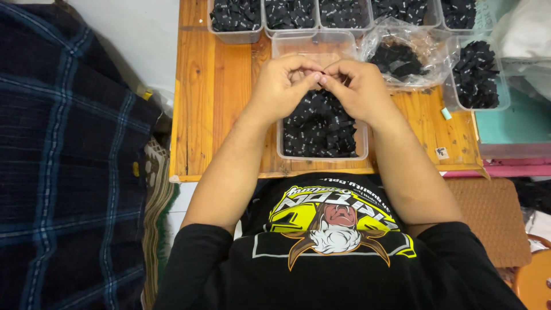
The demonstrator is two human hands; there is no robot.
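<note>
My left hand point(282, 86) and my right hand point(357, 87) meet fingertip to fingertip above a clear plastic tray point(279, 150) full of small black fabric labels point(319, 129). Between the pinched fingertips sits one small black label point(321, 75), mostly hidden by the fingers. The tray rests on a low wooden table point(212, 97) right in front of me. Both forearms reach forward from my black printed shirt.
Several clear tubs of black labels point(236, 16) line the table's far edge. A clear plastic bag of labels point(397, 58) and another tub point(475, 74) lie to the right. A dark plaid cloth point(63, 161) lies on the left, a woven mat point(488, 218) on the right.
</note>
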